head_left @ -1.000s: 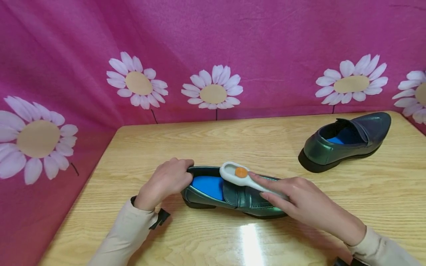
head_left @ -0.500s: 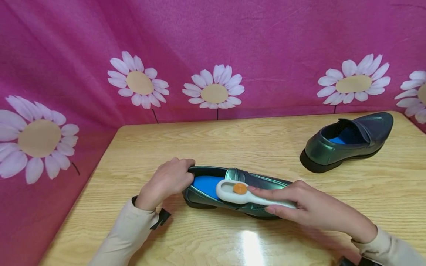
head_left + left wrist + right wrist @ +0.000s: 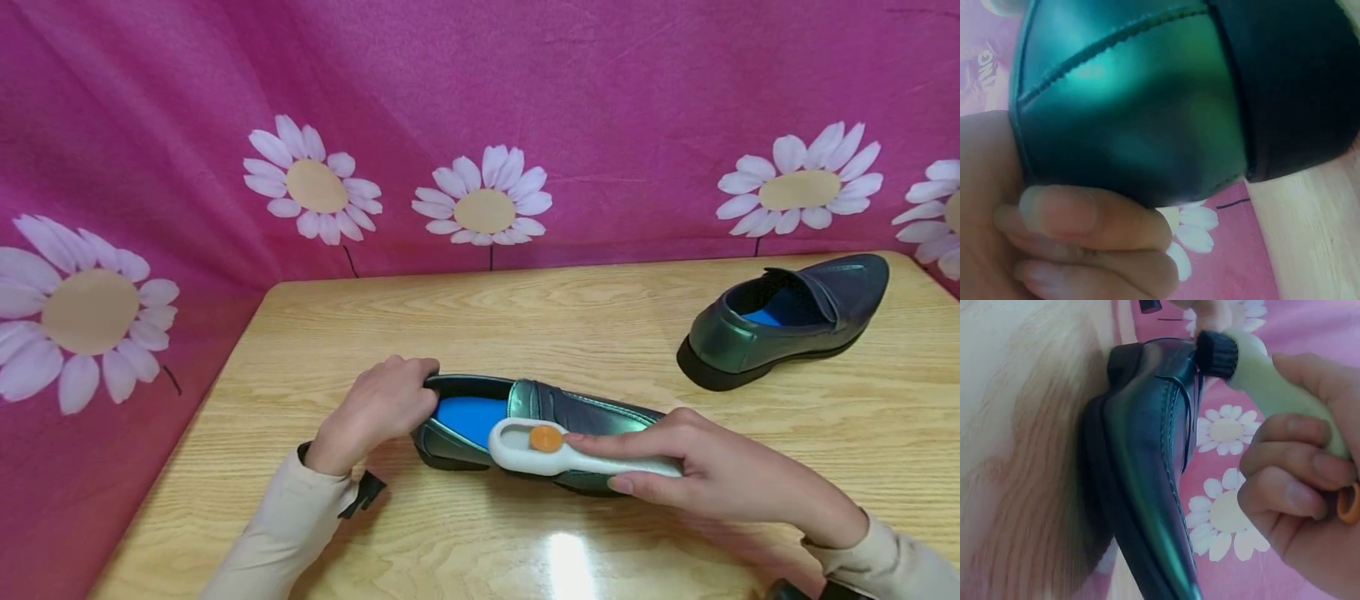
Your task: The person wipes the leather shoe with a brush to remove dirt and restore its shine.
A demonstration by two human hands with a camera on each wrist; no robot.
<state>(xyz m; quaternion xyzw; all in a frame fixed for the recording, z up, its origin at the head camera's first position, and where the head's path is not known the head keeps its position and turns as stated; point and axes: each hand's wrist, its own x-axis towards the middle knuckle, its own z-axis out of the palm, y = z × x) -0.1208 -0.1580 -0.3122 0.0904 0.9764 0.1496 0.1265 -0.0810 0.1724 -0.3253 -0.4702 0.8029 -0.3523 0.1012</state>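
Note:
A dark green loafer (image 3: 600,408) with a blue insole (image 3: 468,417) stands on the table, toe pointing right. My left hand (image 3: 378,408) grips its heel end at the opening; in the left wrist view curled fingers (image 3: 1104,219) lie against the shiny heel leather (image 3: 1129,119). With my right hand (image 3: 697,467) I hold a white-handled brush (image 3: 517,454) that has an orange button, index finger stretched along the handle. Its black bristles (image 3: 1217,355) are at the near edge of the loafer's opening in the right wrist view. The head view hides the bristles under the brush head.
A second dark green loafer (image 3: 780,321) stands at the back right of the wooden table (image 3: 420,325). Behind and to the left hangs a pink cloth (image 3: 600,100) printed with white daisies.
The brush has swept from across the loafer's tongue toward its near side, and my right hand has shifted slightly right and nearer. My left hand keeps its place on the heel.

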